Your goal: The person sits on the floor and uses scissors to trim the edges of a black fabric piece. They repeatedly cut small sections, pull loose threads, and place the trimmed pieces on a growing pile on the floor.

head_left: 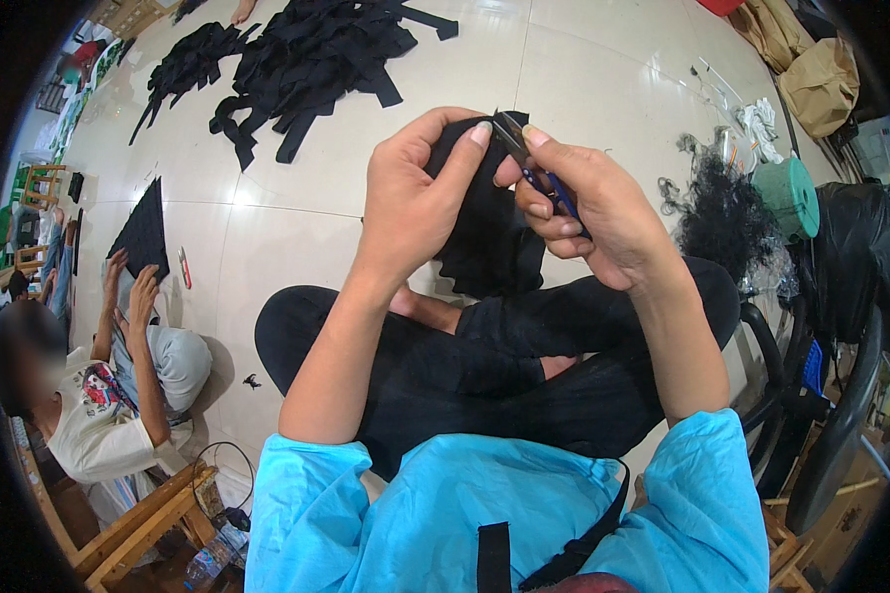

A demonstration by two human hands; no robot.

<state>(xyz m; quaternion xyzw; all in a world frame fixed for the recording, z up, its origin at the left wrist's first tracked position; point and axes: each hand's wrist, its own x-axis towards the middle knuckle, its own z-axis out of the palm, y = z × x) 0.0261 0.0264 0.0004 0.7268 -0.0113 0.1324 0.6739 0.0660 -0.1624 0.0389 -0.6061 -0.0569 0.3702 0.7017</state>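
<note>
My left hand pinches the upper edge of a black cloth piece between thumb and fingers. The rest of the cloth hangs down above my crossed legs. In my right hand is a small pair of thread snips with blue handles, fingers wrapped round them. The metal blades point up and left, right at the cloth's top edge beside my left thumb. Whether the blades touch the fabric or a thread, I cannot tell.
A heap of black fabric strips lies ahead on the tiled floor. To the left, another person's hands handle black cloth near a red tool. On the right are tangled black threads, a green roll and black chair parts.
</note>
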